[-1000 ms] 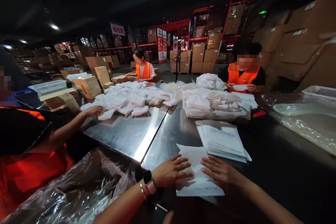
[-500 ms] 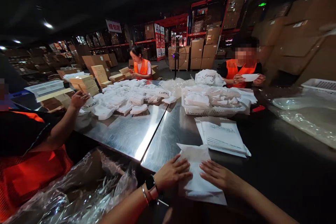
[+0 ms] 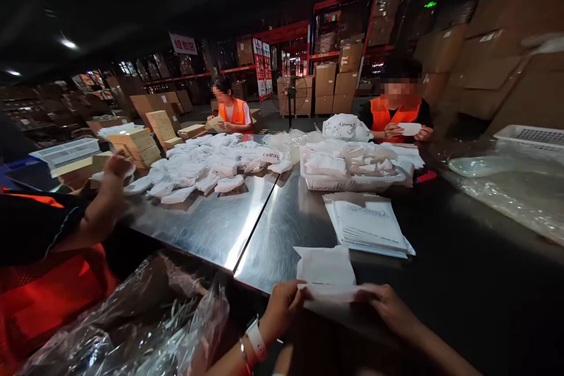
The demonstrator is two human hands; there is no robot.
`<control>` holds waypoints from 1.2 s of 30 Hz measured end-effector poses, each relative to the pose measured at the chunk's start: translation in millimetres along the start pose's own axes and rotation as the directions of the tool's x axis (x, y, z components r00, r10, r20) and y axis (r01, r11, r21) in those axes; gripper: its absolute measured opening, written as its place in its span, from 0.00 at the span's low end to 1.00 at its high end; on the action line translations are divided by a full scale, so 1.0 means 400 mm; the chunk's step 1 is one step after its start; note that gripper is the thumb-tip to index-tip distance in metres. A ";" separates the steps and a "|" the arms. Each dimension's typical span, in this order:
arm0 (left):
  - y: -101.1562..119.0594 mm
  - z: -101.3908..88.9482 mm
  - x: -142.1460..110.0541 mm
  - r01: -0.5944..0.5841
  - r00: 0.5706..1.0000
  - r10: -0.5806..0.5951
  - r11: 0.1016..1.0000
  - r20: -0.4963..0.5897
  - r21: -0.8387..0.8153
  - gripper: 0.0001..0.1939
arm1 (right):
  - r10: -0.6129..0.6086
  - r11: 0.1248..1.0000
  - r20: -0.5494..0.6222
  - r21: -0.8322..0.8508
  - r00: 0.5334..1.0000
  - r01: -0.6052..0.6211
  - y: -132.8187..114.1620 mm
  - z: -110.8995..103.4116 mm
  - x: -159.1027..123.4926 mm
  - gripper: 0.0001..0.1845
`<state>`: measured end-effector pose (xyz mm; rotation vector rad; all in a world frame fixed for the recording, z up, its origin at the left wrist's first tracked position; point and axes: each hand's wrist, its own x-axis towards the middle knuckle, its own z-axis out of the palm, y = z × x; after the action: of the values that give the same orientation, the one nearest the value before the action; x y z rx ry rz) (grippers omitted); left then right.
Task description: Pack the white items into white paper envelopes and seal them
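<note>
A flat white packaging bag (image 3: 326,264) lies at the near edge of the metal table, its near part folded up. My left hand (image 3: 282,305) pinches the left end of that fold between thumb and fingers. At the fold's right end, my right hand (image 3: 390,305) grips in the same way. Just beyond is a stack of flat white printed bags (image 3: 368,223), slightly fanned. Whatever may be inside the held bag cannot be seen.
A white plastic basket (image 3: 348,183) full of wrapped packets stands behind the stack. Many white packets (image 3: 198,167) are heaped at left. Clear plastic sheeting (image 3: 506,188) lies at right, and a plastic-lined bin (image 3: 145,305) is near left. Co-workers in orange vests surround the table.
My hands have gone from lying flat on the white bag to pinching its near part and folding it up. The co-worker's arm at left has shifted left.
</note>
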<state>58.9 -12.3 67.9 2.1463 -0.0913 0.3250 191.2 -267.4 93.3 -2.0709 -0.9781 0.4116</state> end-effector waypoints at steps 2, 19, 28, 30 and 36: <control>0.002 0.030 0.001 0.113 0.984 -0.116 0.993 -0.137 -0.029 0.30 | 0.045 0.999 -0.121 0.021 0.992 -0.042 -0.013 0.016 0.011 0.28; 0.010 0.068 0.047 0.302 0.898 -0.264 0.952 -0.353 0.055 0.23 | 0.211 0.978 -0.444 0.095 0.871 -0.188 -0.013 0.057 0.057 0.30; 0.016 0.051 0.073 0.396 0.892 -0.278 0.861 -0.357 0.319 0.14 | 0.243 0.964 -0.357 -0.016 0.902 -0.266 -0.007 0.030 0.097 0.28; 0.043 0.029 0.074 0.409 0.898 -0.287 0.824 -0.335 0.391 0.14 | 0.236 0.964 -0.327 -0.036 0.915 -0.262 -0.001 0.023 0.107 0.28; 0.155 0.014 0.096 -0.053 0.974 0.167 0.824 -0.152 0.564 0.19 | 0.196 0.969 -0.264 -0.093 0.944 -0.227 0.016 0.026 0.125 0.29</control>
<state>85.3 -49.5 124.9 2.6805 -0.0057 0.7025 221.0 -226.3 83.8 -2.2838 -0.6444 0.1912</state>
